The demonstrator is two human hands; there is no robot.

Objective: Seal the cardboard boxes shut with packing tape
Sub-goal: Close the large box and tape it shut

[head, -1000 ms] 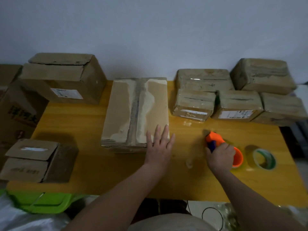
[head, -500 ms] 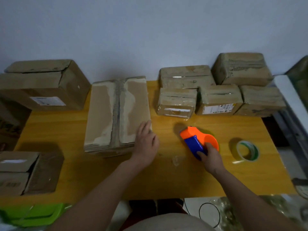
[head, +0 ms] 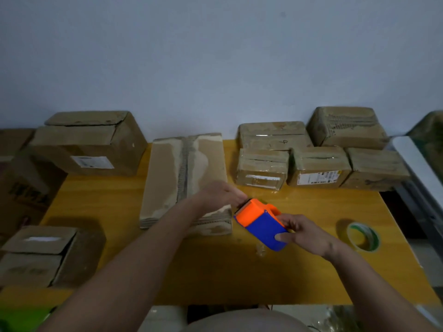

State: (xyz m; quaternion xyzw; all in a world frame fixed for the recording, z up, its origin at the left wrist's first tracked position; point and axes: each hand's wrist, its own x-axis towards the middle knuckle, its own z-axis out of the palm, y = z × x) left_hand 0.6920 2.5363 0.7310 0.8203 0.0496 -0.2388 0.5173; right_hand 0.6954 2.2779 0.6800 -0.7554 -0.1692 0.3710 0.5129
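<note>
- Gripping the orange and blue tape dispenser point(head: 260, 225), the right hand point(head: 304, 236) has its thumb curled over the blue body and its fingers wrapped round the far side, near the orange handle.
- The dispenser is lifted off the desk point(head: 299, 279) and tilted, its toothed orange end pointing toward the long cardboard box point(head: 167, 178) in the middle.
- The right forearm comes in from the near right corner, wrist bent inward.
- The left hand point(head: 218, 195) lies over the near right corner of the long box, fingers stretched toward the dispenser's toothed end; whether the fingertips pinch any tape there I cannot tell.
- The left forearm crosses the near edge of the desk and passes over the box's front end.
- The long box lies flat with its flaps closed, running from the far edge toward the near one, a worn seam down its middle.
- A tape roll point(head: 363, 237) with a green inner rim lies flat near the right edge of the desk.
- Five taped boxes point(head: 318, 166) crowd the far right corner.
- An open-flapped large box point(head: 88, 144) sits at the far left corner, a small box point(head: 48, 255) at the near left.
</note>
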